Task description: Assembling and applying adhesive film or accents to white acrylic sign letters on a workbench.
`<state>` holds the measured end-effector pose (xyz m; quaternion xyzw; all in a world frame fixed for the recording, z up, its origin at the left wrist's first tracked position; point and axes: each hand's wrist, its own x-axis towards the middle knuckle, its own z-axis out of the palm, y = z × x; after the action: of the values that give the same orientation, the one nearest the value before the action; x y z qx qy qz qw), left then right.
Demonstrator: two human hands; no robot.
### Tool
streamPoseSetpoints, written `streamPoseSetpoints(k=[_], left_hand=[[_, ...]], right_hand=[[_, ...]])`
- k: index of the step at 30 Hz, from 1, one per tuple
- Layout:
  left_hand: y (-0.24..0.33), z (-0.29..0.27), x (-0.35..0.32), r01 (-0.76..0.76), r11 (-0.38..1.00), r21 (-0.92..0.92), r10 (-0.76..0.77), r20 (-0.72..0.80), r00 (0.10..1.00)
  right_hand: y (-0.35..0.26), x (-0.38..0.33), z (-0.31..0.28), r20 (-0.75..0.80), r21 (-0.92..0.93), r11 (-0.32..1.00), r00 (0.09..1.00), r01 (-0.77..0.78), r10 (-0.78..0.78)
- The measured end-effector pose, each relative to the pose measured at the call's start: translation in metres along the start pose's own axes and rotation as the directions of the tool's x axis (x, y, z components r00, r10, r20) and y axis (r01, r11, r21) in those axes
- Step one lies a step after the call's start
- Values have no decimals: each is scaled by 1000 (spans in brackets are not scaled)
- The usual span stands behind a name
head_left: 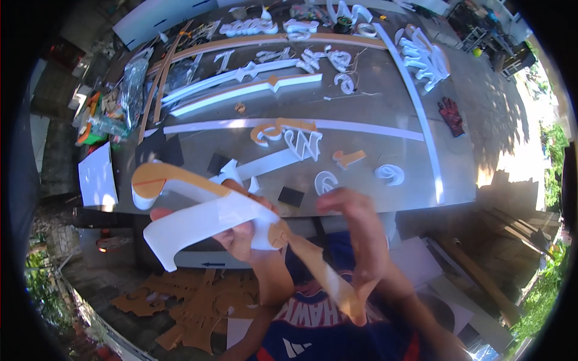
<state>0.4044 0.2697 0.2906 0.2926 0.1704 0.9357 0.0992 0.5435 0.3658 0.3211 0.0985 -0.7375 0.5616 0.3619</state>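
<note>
My left hand (241, 237) grips a large curved letter piece (205, 213), with white side walls and a brown face marked by a red line. It is held up in front of the table's near edge. A narrow brown-and-white strip (319, 259) runs from the piece down to the right. Its lower end lies in front of my right hand (367, 246), whose fingers are bent and apart; whether the strip touches the palm I cannot tell. On the table beyond lie a small brown piece (348, 158), white curved pieces (390, 174) and a dark square pad (291, 197).
The grey table (373, 114) bears several white letter shapes, long white strips (247, 99) and a red glove (450, 117) at its right edge. Plastic bags (133, 84) sit at the left. Brown cut-out sheets (205, 310) lie below, and boards (475, 277) lean at the lower right.
</note>
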Motion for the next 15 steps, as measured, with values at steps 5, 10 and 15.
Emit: streamPoseSetpoints(k=[5, 10, 15], left_hand=[[6, 11, -10, -4, 972, 236, 42, -155, 987], [3, 4, -16, -2, 862, 507, 53, -87, 995], [-2, 14, -13, 88, 940, 329, -3, -251, 968]], right_hand=[[13, 1, 8, 249, 393, 908, 967, -143, 45], [-5, 2, 8, 96, 157, 967, 978, -200, 187], [-5, 11, 4, -43, 12, 985, 984, -172, 172]])
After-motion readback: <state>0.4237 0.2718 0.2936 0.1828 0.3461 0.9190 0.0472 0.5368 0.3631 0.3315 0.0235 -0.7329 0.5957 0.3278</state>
